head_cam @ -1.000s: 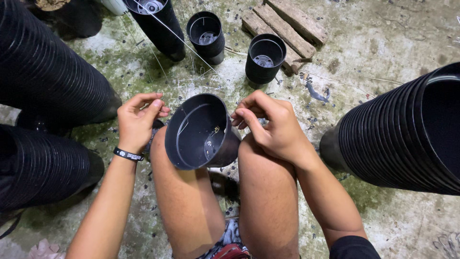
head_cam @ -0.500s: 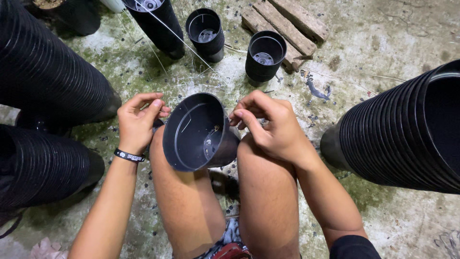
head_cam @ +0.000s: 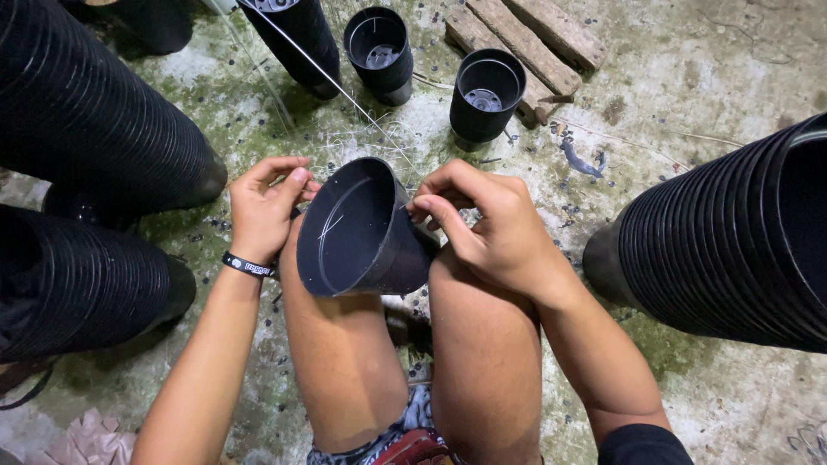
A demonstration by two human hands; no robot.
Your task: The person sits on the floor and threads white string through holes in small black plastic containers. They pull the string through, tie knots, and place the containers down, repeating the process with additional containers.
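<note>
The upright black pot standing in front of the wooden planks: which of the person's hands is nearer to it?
Right. The right hand pinches the rim of the held pot just below the upright pot; the left hand is beyond the held pot, farther away.

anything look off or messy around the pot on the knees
The black pot lies tilted on its side between the knees, left hand and right hand at its rim. Nothing looks damaged. The concrete floor is mossy and strewn with small dark bits and thin wire strands; a blue scrap lies loose.
</note>
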